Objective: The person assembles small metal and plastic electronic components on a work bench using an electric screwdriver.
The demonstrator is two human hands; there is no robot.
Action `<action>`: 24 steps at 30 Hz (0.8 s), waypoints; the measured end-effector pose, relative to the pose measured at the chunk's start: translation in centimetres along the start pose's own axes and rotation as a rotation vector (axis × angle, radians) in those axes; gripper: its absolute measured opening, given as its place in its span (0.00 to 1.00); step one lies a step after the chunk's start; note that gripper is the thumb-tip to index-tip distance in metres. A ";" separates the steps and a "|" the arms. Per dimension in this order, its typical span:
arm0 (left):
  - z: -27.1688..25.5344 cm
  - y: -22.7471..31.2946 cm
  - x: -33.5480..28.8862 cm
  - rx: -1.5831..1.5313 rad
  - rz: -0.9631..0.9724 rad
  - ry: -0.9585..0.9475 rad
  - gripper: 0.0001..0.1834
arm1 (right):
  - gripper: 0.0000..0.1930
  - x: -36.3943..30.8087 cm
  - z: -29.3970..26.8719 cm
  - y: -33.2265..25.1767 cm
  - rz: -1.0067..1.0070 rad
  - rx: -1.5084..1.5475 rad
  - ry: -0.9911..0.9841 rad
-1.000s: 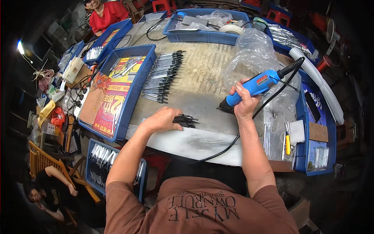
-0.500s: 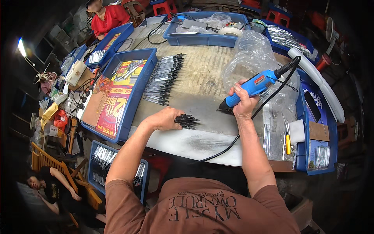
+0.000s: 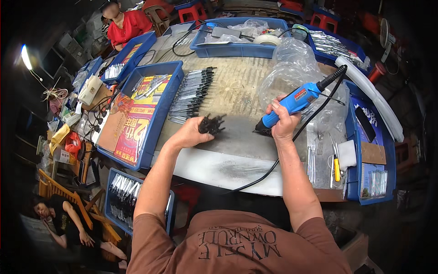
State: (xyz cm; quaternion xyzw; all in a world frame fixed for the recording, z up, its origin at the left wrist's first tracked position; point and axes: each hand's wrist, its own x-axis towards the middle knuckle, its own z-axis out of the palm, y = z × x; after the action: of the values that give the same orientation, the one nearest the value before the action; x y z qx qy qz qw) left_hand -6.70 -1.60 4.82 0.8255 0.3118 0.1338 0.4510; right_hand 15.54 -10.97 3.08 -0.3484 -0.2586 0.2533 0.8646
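Two bare hands show in the head view, both occupied. The left hand (image 3: 188, 133) is clamped around a bundle of slim black pieces (image 3: 212, 124), whose ends stick out past the thumb and fingers toward the tool; whether the bundle touches the worktop (image 3: 237, 91) I cannot tell. The right hand (image 3: 286, 122) is wrapped around a blue tool (image 3: 297, 97), its black tip pointing down and left, near the bundle but apart from it. A black cable (image 3: 303, 128) runs from the tool's upper end down past the right forearm. Beyond the left hand, pens (image 3: 194, 93) lie side by side in a long row, next to a blue tray (image 3: 165, 118). A white sheet (image 3: 223, 171) covers part of the near edge. Right of the right forearm lies a yellow-handled implement (image 3: 336, 169); a clear plastic bag (image 3: 285, 75) spreads behind the tool. A person in red (image 3: 130, 27) is at the far left.
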 end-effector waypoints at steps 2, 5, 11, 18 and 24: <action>0.0 -0.1 0.4 -0.079 0.012 0.019 0.11 | 0.12 0.0 0.1 -0.2 0.000 0.008 0.007; 1.0 -0.3 1.1 -0.482 0.066 0.196 0.10 | 0.11 -0.1 0.1 -0.2 0.002 0.024 0.010; 3.8 -1.6 2.0 -0.715 0.120 0.435 0.12 | 0.11 -0.2 0.3 -0.2 0.018 0.038 0.013; 4.5 -2.3 1.1 -0.711 0.153 0.479 0.14 | 0.12 -0.1 -0.1 0.1 0.016 0.044 -0.004; 4.6 -2.7 0.9 -0.705 0.150 0.464 0.17 | 0.12 -0.2 0.3 -0.1 0.014 0.023 0.022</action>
State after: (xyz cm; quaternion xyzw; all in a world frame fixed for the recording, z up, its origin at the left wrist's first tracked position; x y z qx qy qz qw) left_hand -4.76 -2.95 -0.01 0.5893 0.2795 0.4467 0.6124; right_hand 15.27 -11.03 3.28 -0.3432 -0.2436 0.2586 0.8695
